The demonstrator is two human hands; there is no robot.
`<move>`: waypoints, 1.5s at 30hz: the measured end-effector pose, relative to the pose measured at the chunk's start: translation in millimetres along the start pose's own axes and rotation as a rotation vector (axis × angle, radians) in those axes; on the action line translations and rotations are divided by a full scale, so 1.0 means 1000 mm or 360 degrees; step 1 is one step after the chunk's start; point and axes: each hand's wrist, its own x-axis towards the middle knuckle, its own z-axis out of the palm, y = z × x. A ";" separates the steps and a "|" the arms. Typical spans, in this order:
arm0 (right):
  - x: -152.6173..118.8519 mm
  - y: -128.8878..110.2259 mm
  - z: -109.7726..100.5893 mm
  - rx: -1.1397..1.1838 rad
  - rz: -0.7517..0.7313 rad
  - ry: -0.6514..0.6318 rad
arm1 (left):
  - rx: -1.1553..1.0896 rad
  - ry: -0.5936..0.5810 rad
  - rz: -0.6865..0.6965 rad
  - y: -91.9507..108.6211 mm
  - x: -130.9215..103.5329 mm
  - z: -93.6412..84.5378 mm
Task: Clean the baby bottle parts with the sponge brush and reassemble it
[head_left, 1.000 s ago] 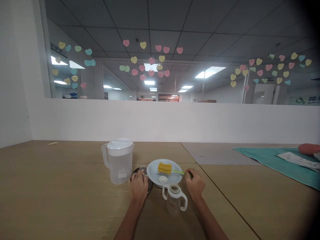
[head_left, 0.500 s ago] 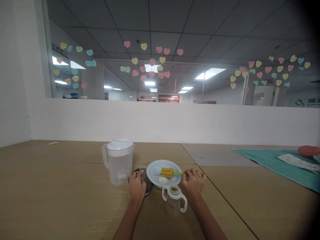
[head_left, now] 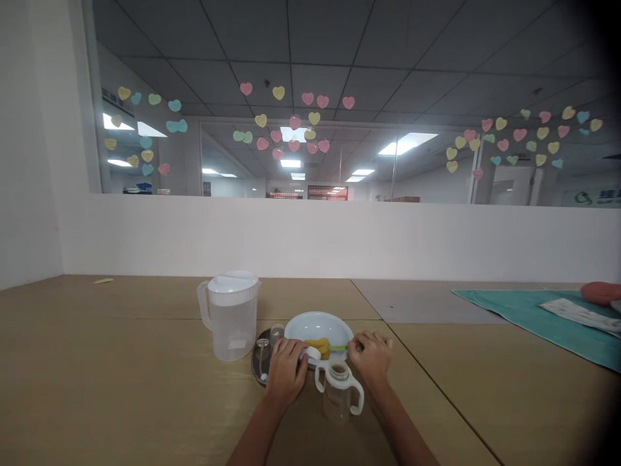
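My right hand (head_left: 372,355) is closed around the green handle (head_left: 338,348) of a sponge bottle brush. Its yellow sponge head (head_left: 318,344) lies in a white bowl (head_left: 342,323). At the bowl's near left rim, my left hand (head_left: 287,367) has its fingers curled on a small rounded white cap (head_left: 312,353), beside the sponge. Between my wrists stands a clear baby bottle (head_left: 336,398), open at the top, with two white handles. Left of my left hand, a dark round tray (head_left: 257,369) bears a straw piece (head_left: 262,362) and a small clear dome cover (head_left: 277,333).
A translucent lidded pitcher (head_left: 233,323) stands left of the tray. Far right, a teal mat (head_left: 514,309) bears a white patterned cloth (head_left: 577,316) and a reddish object (head_left: 600,292). A white wall (head_left: 310,236) with windows rises behind the table.
My left hand has moved right, from over the tray to the white cap at the bowl, uncovering the straw piece. My right hand has shifted slightly left with the brush.
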 end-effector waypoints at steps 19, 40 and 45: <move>0.000 -0.004 0.002 0.0205 0.0239 -0.0039 | 0.0142 0.0288 -0.0142 -0.009 -0.003 0.017; 0.006 0.008 -0.009 -0.0305 0.0126 0.0249 | 0.0152 0.0206 -0.0155 -0.003 -0.003 0.015; 0.004 0.011 -0.005 -0.0362 0.0064 0.0201 | 0.0124 0.0201 -0.0163 -0.001 -0.003 0.013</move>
